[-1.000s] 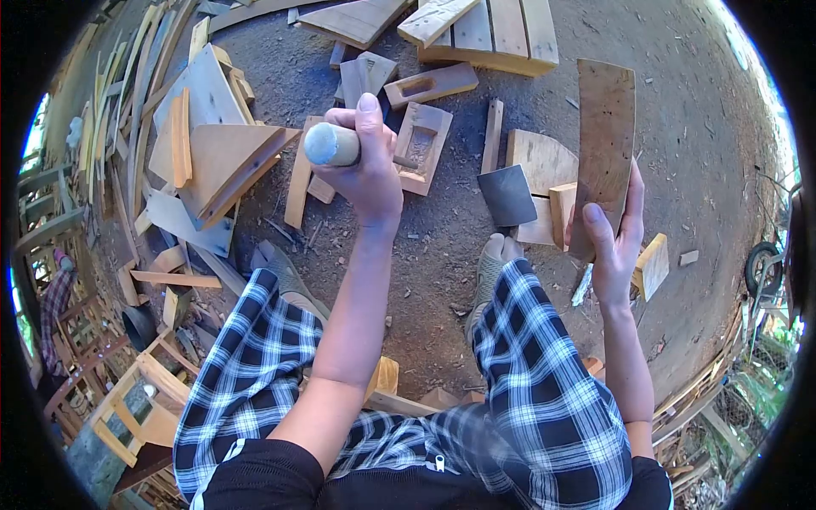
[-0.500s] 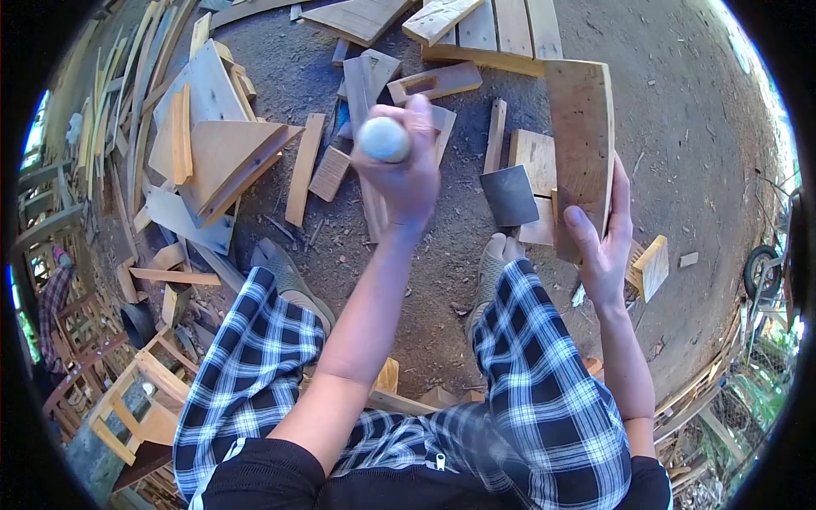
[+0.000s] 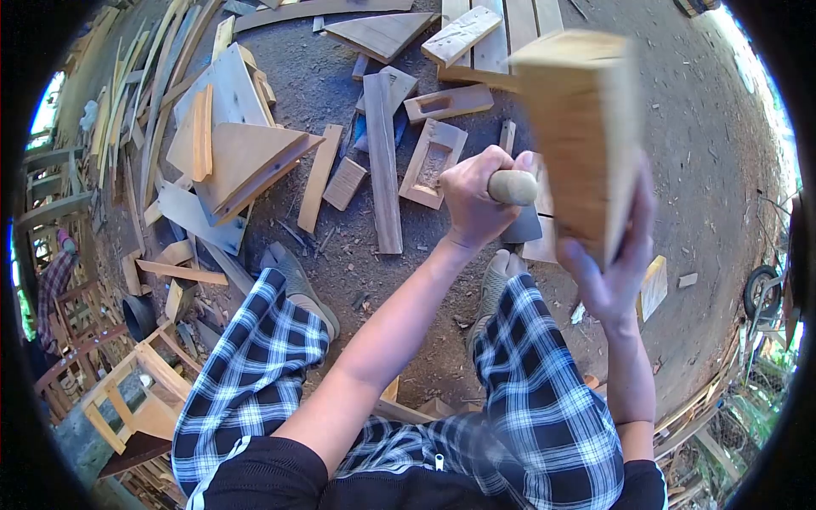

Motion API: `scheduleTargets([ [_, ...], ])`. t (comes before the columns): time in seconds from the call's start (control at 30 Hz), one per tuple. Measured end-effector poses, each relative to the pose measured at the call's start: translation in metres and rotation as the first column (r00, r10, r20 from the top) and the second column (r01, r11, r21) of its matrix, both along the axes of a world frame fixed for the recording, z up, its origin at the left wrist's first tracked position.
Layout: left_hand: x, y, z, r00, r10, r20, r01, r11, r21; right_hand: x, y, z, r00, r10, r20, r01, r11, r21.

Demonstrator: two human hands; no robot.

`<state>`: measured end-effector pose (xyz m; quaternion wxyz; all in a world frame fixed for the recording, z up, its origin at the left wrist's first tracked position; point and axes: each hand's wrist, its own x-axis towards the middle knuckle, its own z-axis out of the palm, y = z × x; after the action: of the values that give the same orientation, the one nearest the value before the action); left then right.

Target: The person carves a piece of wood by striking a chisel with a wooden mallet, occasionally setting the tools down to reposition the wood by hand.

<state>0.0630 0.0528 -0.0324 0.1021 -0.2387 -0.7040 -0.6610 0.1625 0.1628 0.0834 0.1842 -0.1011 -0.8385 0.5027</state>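
My left hand (image 3: 480, 197) is closed around a wooden handle (image 3: 512, 187), its rounded pale end facing up at me; whatever lies at the far end is hidden. Close by, my right hand (image 3: 614, 272) grips a thick wooden block (image 3: 574, 144) upright by its lower end, thumb on one side and fingers on the other. The block is smeared by motion. A dark grey flat piece (image 3: 525, 228) shows just below my left hand. Mortised wooden pieces (image 3: 418, 189) lie on the ground beyond my left wrist.
A long narrow board (image 3: 382, 170) lies between my feet and the scrap wood. Stacked triangular boards (image 3: 246, 161) stand at left, with long strips (image 3: 140, 93) behind. A slatted wooden piece (image 3: 490, 42) is at the far side. A small wooden frame (image 3: 136, 391) stands at lower left.
My left hand has moved right with the handle, from over the long board to beside the block. The block in my right hand has tilted and come up toward me.
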Motion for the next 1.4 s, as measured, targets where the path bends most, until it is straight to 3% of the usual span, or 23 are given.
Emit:
scheduleTargets([
  [0.03, 0.002, 0.001, 0.0, 1.0, -0.011, 0.015, 0.011, 0.999, -0.044, 0.002, 0.003, 0.005, 0.996, -0.012, -0.089, 0.018, 0.997, 0.071],
  [0.07, 0.004, 0.002, 0.001, 0.999, -0.023, 0.03, 0.026, 0.996, -0.089, 0.002, -0.011, 0.004, 0.973, -0.152, -0.173, 0.118, 0.974, -0.192],
  [0.13, 0.004, 0.006, 0.004, 1.0, -0.017, -0.009, 0.016, 0.996, -0.087, 0.006, 0.002, -0.003, 0.997, 0.034, -0.064, -0.02, 0.979, 0.202],
  [0.17, 0.004, 0.007, 0.003, 0.997, -0.014, -0.072, 0.009, 0.997, -0.078, 0.004, 0.003, -0.005, 0.989, 0.098, 0.114, -0.127, 0.95, 0.287],
  [0.27, -0.002, 0.004, 0.005, 0.989, -0.006, -0.149, -0.003, 0.998, -0.061, 0.006, 0.007, -0.014, 0.998, -0.002, 0.06, -0.006, 0.992, 0.129],
  [0.33, -0.015, -0.011, 0.01, 0.992, 0.104, 0.076, -0.108, 0.993, 0.046, 0.008, 0.009, -0.016, 0.999, -0.035, 0.023, 0.034, 0.998, 0.059],
  [0.4, -0.037, -0.026, 0.017, 0.887, 0.236, 0.398, -0.332, 0.924, 0.19, 0.012, 0.013, -0.018, 0.997, -0.078, -0.013, 0.078, 0.997, -0.011],
  [0.47, -0.054, -0.044, 0.026, 0.824, 0.204, 0.528, -0.4, 0.871, 0.287, 0.013, 0.017, -0.021, 0.986, -0.086, 0.146, 0.075, 0.994, 0.082],
  [0.5, -0.057, -0.049, 0.028, 0.826, 0.204, 0.526, -0.398, 0.872, 0.285, 0.012, 0.018, -0.025, 0.989, -0.052, 0.135, 0.038, 0.994, 0.103],
  [0.57, -0.058, -0.056, 0.03, 0.877, 0.083, 0.473, -0.326, 0.826, 0.46, 0.015, 0.013, -0.029, 0.989, -0.046, 0.141, 0.036, 0.997, 0.075],
  [0.87, -0.045, -0.042, 0.02, 0.871, 0.091, 0.483, -0.29, 0.888, 0.356, 0.015, 0.006, -0.033, 0.982, -0.018, 0.189, 0.0, 0.995, 0.097],
  [1.07, -0.042, -0.037, 0.011, 0.906, 0.143, 0.398, -0.273, 0.916, 0.294, 0.013, 0.005, -0.031, 0.982, -0.014, 0.189, 0.01, 1.0, 0.022],
  [1.17, -0.034, -0.028, 0.021, 0.931, 0.194, 0.309, -0.26, 0.946, 0.191, 0.003, 0.005, -0.013, 0.99, 0.02, 0.137, -0.03, 0.997, 0.072],
  [1.23, -0.028, -0.021, 0.025, 0.95, 0.166, 0.264, -0.201, 0.973, 0.112, -0.003, 0.004, 0.003, 0.998, -0.039, -0.052, 0.041, 0.998, 0.044],
  [1.27, -0.026, -0.017, 0.023, 0.961, 0.137, 0.241, -0.164, 0.982, 0.095, -0.001, 0.001, 0.005, 0.998, -0.035, -0.058, 0.037, 0.998, 0.045],
  [1.33, -0.025, -0.012, 0.015, 0.968, 0.147, 0.202, -0.169, 0.981, 0.096, -0.001, -0.006, 0.009, 0.989, -0.048, -0.137, 0.039, 0.997, -0.071],
  [1.37, -0.025, -0.013, 0.011, 0.985, 0.121, 0.125, -0.135, 0.984, 0.113, -0.01, -0.012, 0.004, 0.991, 0.029, -0.133, -0.036, 0.998, -0.048],
  [1.4, -0.026, -0.013, 0.013, 0.994, 0.095, 0.048, -0.101, 0.987, 0.126, -0.013, -0.008, 0.0, 0.984, 0.135, 0.113, -0.156, 0.966, 0.206],
])
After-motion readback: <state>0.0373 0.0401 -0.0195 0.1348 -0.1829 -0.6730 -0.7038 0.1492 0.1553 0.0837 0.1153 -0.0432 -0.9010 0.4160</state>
